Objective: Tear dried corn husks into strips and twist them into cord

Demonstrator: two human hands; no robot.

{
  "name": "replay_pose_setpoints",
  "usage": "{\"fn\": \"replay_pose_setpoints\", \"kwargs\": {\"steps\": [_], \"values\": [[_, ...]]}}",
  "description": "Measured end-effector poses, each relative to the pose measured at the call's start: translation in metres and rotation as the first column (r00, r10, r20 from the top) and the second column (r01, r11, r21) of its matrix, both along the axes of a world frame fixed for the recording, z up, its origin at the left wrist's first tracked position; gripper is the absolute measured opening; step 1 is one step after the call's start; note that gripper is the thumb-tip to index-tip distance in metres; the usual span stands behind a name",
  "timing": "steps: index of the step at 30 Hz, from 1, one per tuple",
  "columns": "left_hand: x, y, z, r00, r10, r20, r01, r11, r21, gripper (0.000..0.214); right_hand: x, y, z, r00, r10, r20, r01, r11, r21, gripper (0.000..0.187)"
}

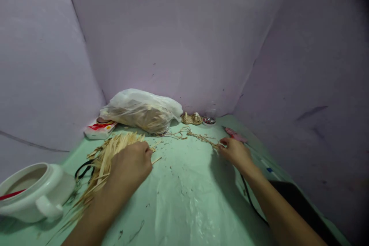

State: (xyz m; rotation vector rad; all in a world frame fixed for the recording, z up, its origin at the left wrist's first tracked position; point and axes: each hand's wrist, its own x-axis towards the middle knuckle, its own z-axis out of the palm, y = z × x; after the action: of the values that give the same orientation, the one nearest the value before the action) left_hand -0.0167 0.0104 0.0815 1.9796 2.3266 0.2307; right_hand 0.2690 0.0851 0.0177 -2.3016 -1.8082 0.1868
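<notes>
My left hand (131, 165) rests curled on a loose pile of pale straw strips (108, 153) on the green table cover, its fingers closed on a few strips. My right hand (235, 152) reaches to the far right and pinches the end of a thin braided straw strand (198, 136) that trails leftward across the table. A pink glue gun (235, 135) lies just beyond the right hand, its black cord running back under my right forearm.
A clear plastic bag of straw (144, 111) sits at the back. Beside it lie a red-and-white box (99, 128), a small woven straw piece (191, 119) and a little dish of beads (209, 121). A white ceramic pot (31, 192) stands at the left. Purple walls enclose the table.
</notes>
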Motion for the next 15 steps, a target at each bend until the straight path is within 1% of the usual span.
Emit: {"fn": "replay_pose_setpoints", "kwargs": {"steps": [2, 4, 7, 10, 12, 13, 15], "values": [[0.012, -0.004, -0.009, 0.995, -0.099, 0.025, 0.099, 0.995, -0.013, 0.027, 0.001, 0.010, -0.004, 0.999, -0.010, 0.041, 0.011, 1.000, -0.016, 0.038], [0.023, -0.008, -0.018, 0.981, -0.194, 0.022, 0.195, 0.979, -0.059, 0.027, -0.003, 0.017, -0.009, 0.999, 0.007, 0.036, -0.006, 1.000, -0.016, 0.038], [0.034, -0.012, -0.029, 0.960, -0.281, 0.011, 0.280, 0.951, -0.129, 0.028, -0.009, 0.023, -0.013, 0.999, 0.032, -0.005, -0.032, 0.999, -0.023, 0.029], [0.038, -0.013, -0.035, 0.952, -0.306, 0.032, 0.308, 0.945, -0.113, 0.028, -0.013, 0.022, -0.011, 0.993, 0.061, -0.105, -0.064, 0.998, -0.025, 0.020], [0.038, -0.011, -0.041, 0.951, -0.302, 0.070, 0.308, 0.947, -0.089, 0.028, -0.017, 0.017, -0.009, 0.972, 0.090, -0.216, -0.101, 0.994, -0.041, 0.017], [0.037, -0.010, -0.044, 0.950, -0.294, 0.110, 0.303, 0.950, -0.076, 0.028, -0.021, 0.012, -0.009, 0.953, 0.104, -0.285, -0.126, 0.990, -0.058, 0.017], [0.037, -0.004, -0.054, 0.931, -0.271, 0.244, 0.289, 0.957, -0.040, 0.024, -0.031, 0.000, -0.010, 0.890, 0.122, -0.439, -0.184, 0.978, -0.102, 0.021]]}}
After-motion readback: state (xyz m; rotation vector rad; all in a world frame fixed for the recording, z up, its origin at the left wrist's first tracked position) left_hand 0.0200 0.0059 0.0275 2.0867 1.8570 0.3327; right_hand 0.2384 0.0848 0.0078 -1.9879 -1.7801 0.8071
